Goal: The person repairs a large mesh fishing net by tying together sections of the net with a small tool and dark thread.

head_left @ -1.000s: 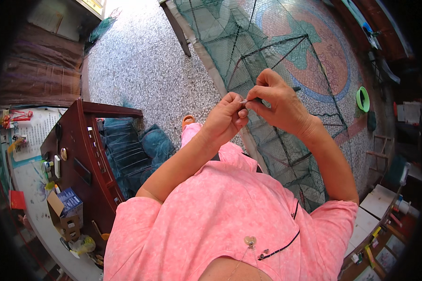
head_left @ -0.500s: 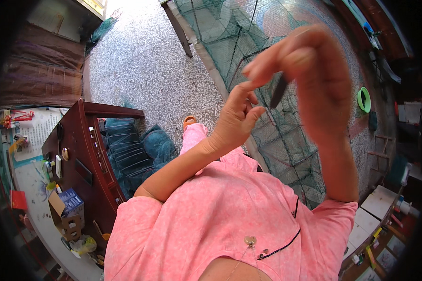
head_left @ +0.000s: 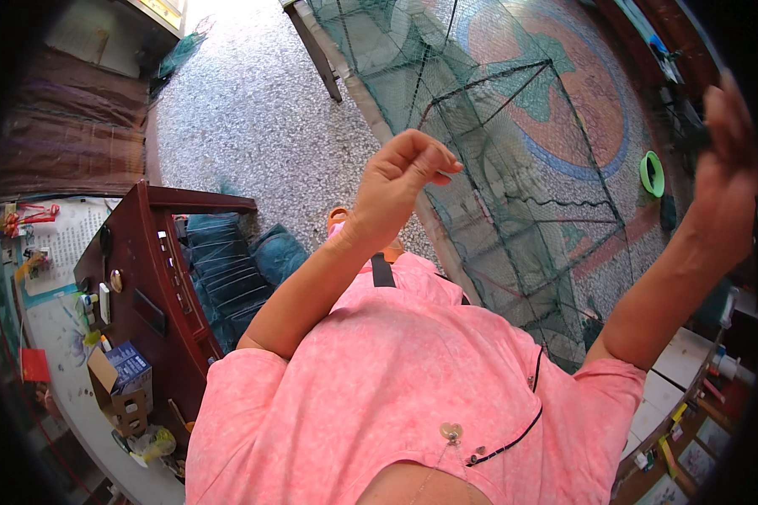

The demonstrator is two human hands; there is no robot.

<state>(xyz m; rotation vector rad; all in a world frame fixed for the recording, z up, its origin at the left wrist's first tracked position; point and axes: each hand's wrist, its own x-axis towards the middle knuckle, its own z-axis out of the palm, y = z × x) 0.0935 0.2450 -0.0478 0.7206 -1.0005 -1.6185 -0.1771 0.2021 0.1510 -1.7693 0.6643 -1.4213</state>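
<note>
My left hand (head_left: 406, 175) is raised over my lap, its thumb and fingers pressed together in a pinch. Whatever sits between the fingertips is too small to make out. My right hand (head_left: 728, 164) is stretched far out to the right, smeared by motion and partly lost in the dark rim, so its fingers and any held thing are unclear. Beyond and between the hands spreads a green mesh net (head_left: 514, 202) with dark frame bars, like a net cage. A black strip (head_left: 383, 271) lies on the pink cloth over my lap.
On the left stands a dark red wooden desk (head_left: 164, 278), with an open cardboard box (head_left: 114, 379) beside it. Folded blue-green netting (head_left: 219, 252) sits by the desk on the speckled floor (head_left: 253, 126). A green basin (head_left: 652, 174) is at the right, above a cluttered white-topped surface (head_left: 678, 358).
My right hand has swung away from the left hand to the far right; the dark flat tool it held no longer shows clearly. My left hand has shifted slightly left, its fingers now pinched.
</note>
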